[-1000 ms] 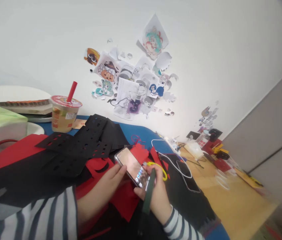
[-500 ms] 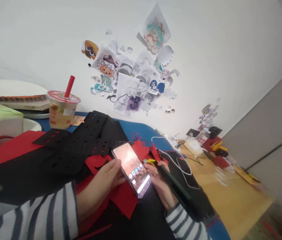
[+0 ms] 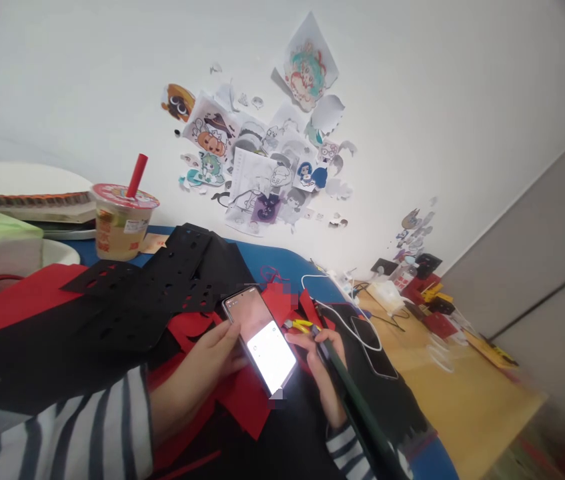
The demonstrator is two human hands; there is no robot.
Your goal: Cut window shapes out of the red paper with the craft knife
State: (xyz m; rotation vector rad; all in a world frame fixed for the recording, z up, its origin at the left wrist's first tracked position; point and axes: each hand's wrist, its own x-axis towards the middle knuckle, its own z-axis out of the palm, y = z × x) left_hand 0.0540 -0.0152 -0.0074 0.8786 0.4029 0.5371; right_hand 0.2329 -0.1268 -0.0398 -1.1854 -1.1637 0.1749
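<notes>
My left hand grips a smartphone by its left edge, tilted with the screen facing me. A white panel fills the lower part of its lit screen. At the phone's right side is my right hand, fingers closed around a long dark-green tool with a yellow, silver-tipped end; I cannot make out its exact kind. One right finger reaches to the phone's edge. Red paper pieces lie under the hands, and black sheets with cut-out holes lie to the left.
A drink cup with a red straw stands at the back left, near a white plate. On the right, a second phone lies beside a white cable. A wooden table with clutter extends further right. Cut-out drawings cover the wall.
The phone's screen went from a home screen with icons to a white panel. My right hand has drawn slightly away from the phone, and the dark-green tool has turned steeper.
</notes>
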